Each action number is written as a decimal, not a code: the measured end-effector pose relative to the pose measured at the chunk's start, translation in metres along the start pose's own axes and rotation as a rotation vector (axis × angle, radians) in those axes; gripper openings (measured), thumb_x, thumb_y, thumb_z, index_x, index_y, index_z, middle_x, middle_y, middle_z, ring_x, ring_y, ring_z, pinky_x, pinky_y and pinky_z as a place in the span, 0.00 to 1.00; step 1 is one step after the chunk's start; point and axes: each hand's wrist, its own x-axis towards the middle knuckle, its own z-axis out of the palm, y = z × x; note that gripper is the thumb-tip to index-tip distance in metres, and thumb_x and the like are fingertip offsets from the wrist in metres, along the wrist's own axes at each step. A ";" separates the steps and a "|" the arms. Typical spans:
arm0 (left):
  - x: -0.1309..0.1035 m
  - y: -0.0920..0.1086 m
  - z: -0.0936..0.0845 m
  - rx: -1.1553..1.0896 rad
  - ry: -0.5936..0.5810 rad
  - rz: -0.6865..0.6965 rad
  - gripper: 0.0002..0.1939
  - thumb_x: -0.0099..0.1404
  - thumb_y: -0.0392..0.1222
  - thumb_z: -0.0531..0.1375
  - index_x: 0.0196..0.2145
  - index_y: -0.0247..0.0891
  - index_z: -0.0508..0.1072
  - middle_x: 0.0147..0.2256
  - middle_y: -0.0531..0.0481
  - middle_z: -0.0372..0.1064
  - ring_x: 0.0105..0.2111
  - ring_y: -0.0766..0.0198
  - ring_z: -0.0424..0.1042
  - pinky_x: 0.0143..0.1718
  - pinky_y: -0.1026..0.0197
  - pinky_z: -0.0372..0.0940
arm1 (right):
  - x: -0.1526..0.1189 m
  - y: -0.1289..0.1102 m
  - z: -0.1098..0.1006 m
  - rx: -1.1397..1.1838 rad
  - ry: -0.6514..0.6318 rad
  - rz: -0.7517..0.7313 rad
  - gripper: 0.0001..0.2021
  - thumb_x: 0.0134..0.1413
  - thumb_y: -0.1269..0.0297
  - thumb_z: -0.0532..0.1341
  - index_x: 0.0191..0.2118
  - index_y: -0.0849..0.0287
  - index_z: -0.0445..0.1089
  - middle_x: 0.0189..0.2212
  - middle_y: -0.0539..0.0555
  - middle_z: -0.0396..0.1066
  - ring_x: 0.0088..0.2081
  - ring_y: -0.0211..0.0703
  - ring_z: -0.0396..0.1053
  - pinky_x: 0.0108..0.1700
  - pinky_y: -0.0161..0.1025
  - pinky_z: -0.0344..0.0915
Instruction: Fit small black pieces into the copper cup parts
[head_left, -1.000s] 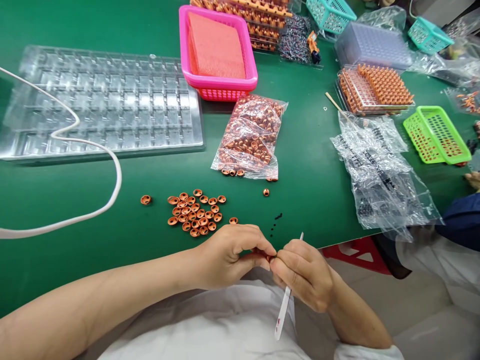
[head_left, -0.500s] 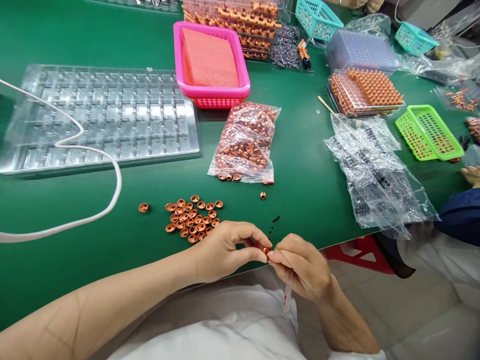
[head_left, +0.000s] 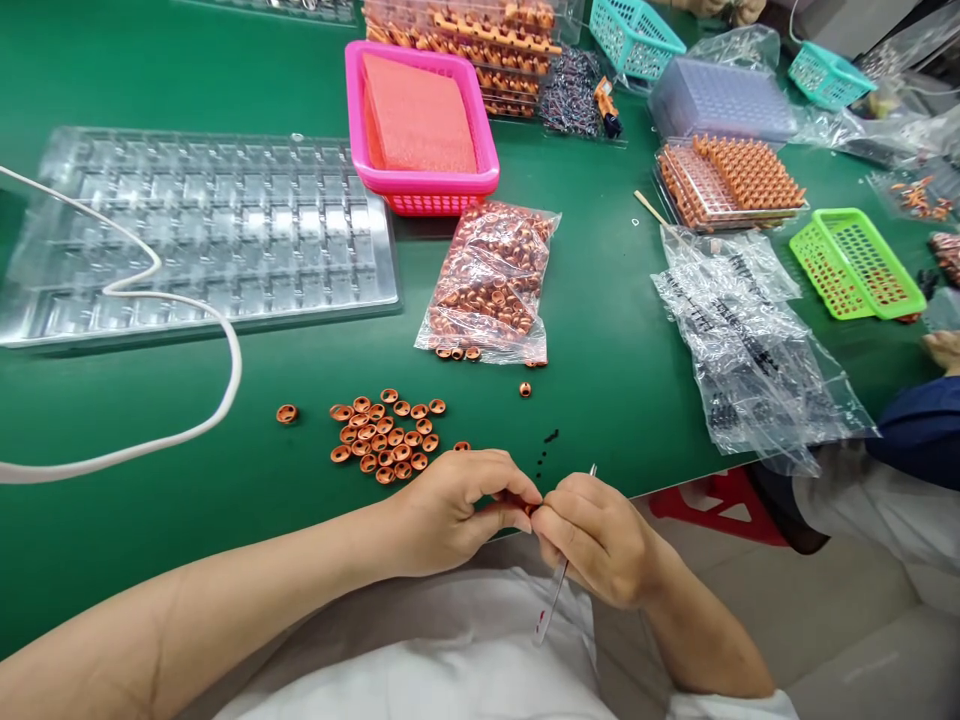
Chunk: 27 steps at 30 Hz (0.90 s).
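At the table's front edge my left hand [head_left: 461, 510] pinches a small copper-coloured cup-shaped part [head_left: 530, 509], mostly hidden by the fingertips. My right hand [head_left: 600, 540] meets it there, thumb and forefinger pressed at the part. A thin tool with a clear handle [head_left: 553, 602] passes through my right hand; red marks show near its lower end and a narrow tip sticks out above the knuckles. Beyond my left hand lies a loose group of similar cups [head_left: 382, 440]. Several tiny black pieces [head_left: 551, 438] lie just past my fingertips.
A clear bag of copper cups [head_left: 491, 285] lies ahead, near a pink basket [head_left: 487, 150]. Left are a clear moulded tray [head_left: 225, 230] and a white cable [head_left: 236, 370]. Plastic bags [head_left: 739, 340] and a green basket [head_left: 862, 265] lie right. A co-worker's sleeve [head_left: 919, 430] shows far right.
The tool in my right hand has swung, its handle end moving left and its tip now showing above the hand. Another cup has come into view beside my left hand.
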 end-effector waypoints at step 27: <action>0.006 0.008 -0.003 -0.718 0.031 -0.452 0.09 0.59 0.37 0.70 0.35 0.34 0.75 0.32 0.51 0.76 0.32 0.67 0.74 0.37 0.65 0.69 | -0.031 -0.004 0.006 0.502 0.601 0.585 0.14 0.56 0.81 0.62 0.42 0.55 0.75 0.29 0.50 0.70 0.30 0.41 0.66 0.32 0.40 0.62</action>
